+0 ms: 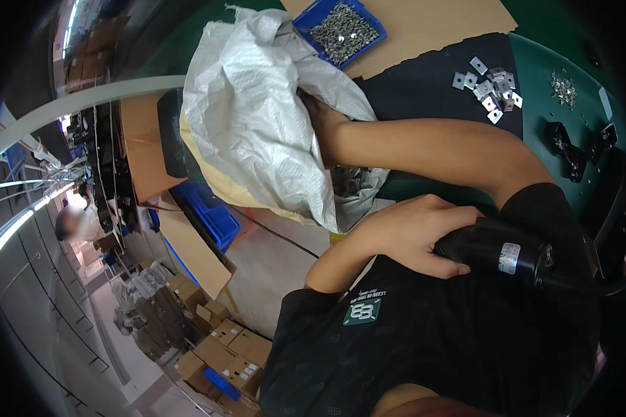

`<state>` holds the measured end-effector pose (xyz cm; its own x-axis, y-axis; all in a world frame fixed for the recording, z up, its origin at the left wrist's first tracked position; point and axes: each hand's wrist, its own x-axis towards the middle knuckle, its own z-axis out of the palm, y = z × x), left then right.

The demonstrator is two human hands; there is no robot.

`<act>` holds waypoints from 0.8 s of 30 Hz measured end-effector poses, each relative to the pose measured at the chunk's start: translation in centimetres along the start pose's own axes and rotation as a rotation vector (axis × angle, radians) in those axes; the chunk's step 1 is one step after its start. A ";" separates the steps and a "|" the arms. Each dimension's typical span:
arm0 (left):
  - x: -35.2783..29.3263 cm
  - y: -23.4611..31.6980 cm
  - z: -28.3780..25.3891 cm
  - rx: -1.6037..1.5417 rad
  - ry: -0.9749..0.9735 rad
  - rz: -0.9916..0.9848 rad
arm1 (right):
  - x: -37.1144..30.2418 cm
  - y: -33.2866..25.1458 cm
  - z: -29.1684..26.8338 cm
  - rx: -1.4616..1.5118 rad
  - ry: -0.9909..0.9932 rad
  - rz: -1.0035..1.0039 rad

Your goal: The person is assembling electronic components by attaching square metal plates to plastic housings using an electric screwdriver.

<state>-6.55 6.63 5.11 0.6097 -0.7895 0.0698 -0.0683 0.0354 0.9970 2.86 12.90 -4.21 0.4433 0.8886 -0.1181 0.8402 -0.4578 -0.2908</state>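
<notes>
My right arm reaches across to the left, and my right hand is inside the mouth of a white woven sack. Its fingers are hidden by the sack's folds, so what they touch does not show. Below the wrist, some dark metal parts show in the sack's opening. Close to my chest, my left hand is closed round a black corded tool that looks like an electric screwdriver. A cord runs from its right end; its tip is hidden behind the hand.
A blue bin of small metal fasteners stands beyond the sack, beside flat cardboard. Square metal plates with holes lie on a black mat. Farther right are loose screws and black brackets. Cartons and a distant person are at left.
</notes>
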 end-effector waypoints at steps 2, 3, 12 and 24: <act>-0.2 -0.3 0.0 0.000 -0.018 -0.033 | -0.3 -0.2 1.7 -0.165 0.027 -0.028; -0.3 -0.5 0.0 0.000 -0.051 -0.067 | -1.0 -0.1 2.1 -0.200 0.061 -0.076; 0.7 -1.0 0.0 -0.028 -0.070 -0.019 | -7.8 0.0 -1.2 -0.017 -0.048 -0.185; 1.0 -1.3 -0.3 -0.054 -0.071 -0.034 | -7.3 0.4 -1.7 -0.018 -0.139 -0.362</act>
<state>-5.58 5.96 3.86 0.5537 -0.8319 0.0355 -0.0050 0.0393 0.9992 0.48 6.20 -1.82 0.0712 0.9877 -0.1390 0.9405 -0.1129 -0.3206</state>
